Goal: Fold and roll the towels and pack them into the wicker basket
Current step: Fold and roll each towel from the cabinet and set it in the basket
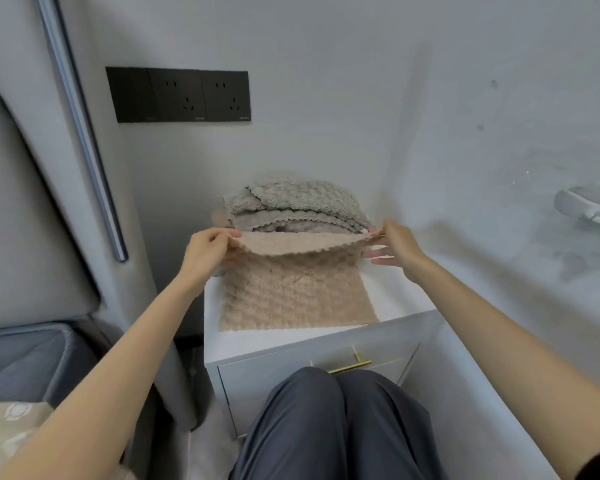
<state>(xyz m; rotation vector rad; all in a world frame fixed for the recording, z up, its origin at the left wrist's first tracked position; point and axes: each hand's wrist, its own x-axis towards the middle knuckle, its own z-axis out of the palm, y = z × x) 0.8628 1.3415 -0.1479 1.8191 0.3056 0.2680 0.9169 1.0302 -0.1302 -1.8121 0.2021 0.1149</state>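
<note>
Head view.

- Knees (329, 427): in dark grey trousers, nearest the camera at bottom centre, close against the front of the cabinet. Two bare forearms reach forward on either side of them.
- Bedside cabinet (284, 341): white top and pale drawer front, standing in a corner against the grey wall. A brass bar handle (350, 365) shows just above the knees.
- Beige towel (291, 296): textured pile. Its near part lies flat on the cabinet top, with the near edge close to the front rim. Its far edge is lifted off the surface and stretched between the two hands.
- Left hand (205, 251): thumb and fingers pinch the towel's far left corner.
- Right hand (395, 244): thumb and forefinger pinch the far right corner, and the remaining fingers stick out straight below it.
- Stack of folded towels (291, 202): grey with scalloped edges, at the back of the cabinet top against the wall, directly behind the raised beige edge. A pinkish layer seems to lie under the grey ones, though it is mostly hidden.
- Black socket panel (179, 95): three units wide, on the wall above and left of the stack.
- Grey upholstered headboard (25, 202): along the left edge, with a metal trim strip (84, 133) running down beside it.
- Patterned beige fabric (7, 431): in the bottom left corner.
</note>
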